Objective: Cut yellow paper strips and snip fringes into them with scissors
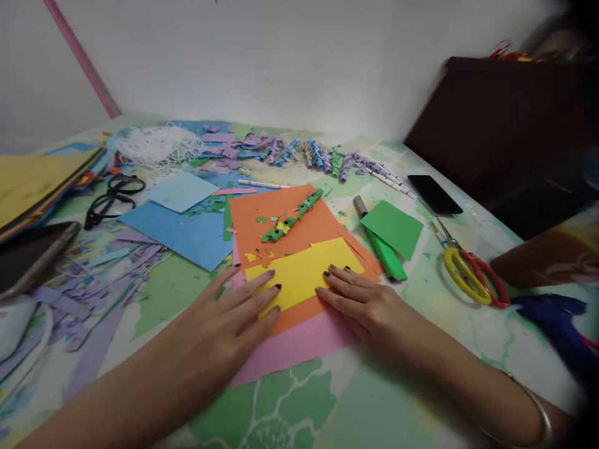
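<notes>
A yellow paper [304, 271] lies across an orange sheet [253, 212], with a pink sheet [290, 358] under both. My left hand [243, 312] rests with fingers spread on the yellow paper's left end. On its right end, my right hand [360, 299] lies flat with fingers stretched out. Both hands press from above and grip nothing. Beyond the yellow paper, a green paper-wrapped stick [294, 215] with a small yellow flower cutout lies on the orange sheet, among little yellow and green scraps.
Scissors [468, 277], a black phone [435, 193] and a green utility knife [384, 249] partly under green paper [395, 227] lie to the right. Glasses [112, 199], blue paper [182, 231] and purple scraps [93, 305] sit left. Several wrapped sticks [322, 159] and white string [159, 144] are behind.
</notes>
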The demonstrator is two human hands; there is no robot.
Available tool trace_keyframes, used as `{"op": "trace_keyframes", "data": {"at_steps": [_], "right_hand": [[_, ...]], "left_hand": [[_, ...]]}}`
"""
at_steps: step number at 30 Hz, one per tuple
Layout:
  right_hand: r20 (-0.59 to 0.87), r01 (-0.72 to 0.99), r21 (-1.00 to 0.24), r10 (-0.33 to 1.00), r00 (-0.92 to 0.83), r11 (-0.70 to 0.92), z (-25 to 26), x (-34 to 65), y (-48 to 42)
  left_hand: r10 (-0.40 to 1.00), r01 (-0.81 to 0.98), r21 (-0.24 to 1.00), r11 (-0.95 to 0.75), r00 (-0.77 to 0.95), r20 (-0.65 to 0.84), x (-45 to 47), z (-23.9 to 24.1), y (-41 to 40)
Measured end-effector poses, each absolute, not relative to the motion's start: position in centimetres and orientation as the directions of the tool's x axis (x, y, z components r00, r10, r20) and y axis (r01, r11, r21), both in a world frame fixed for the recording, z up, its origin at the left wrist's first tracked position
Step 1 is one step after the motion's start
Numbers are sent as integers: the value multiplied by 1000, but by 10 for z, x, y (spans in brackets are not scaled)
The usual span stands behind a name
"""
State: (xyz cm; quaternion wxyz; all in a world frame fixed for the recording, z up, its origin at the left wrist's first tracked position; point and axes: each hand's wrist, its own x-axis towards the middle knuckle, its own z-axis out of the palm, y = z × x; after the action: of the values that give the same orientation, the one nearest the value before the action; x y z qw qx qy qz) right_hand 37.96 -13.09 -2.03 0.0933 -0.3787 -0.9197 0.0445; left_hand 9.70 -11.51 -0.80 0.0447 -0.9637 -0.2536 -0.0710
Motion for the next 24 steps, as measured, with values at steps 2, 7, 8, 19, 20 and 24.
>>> {"op": "trace_keyframes", "data": {"at_steps": [2,7,8,19,20,24], "right_hand": [[130,687,-146,703,-700,711,-18,379,-131],[118,695,-159,713,-691,701,-13,377,-132],[115,699,-164,717,-687,696,-13,377,-132],[111,725,-226,757,-644,650,-16,376,-134],[107,725,-229,757,-644,649,-16,376,-134],[105,709,-216,738,-667,672,-15,375,-134]], "left_hand": [[442,453,-50,-890,886,141,113,-7,-112],[424,443,-79,-893,886,187,132,-19,-114],[429,454,-86,-887,878,210,132,-22,-117],[443,467,-61,-882,866,231,132,-34,-121],[448,471,-53,-880,863,234,131,-33,-120],[453,476,-46,-878,860,235,129,-30,-118]]}}
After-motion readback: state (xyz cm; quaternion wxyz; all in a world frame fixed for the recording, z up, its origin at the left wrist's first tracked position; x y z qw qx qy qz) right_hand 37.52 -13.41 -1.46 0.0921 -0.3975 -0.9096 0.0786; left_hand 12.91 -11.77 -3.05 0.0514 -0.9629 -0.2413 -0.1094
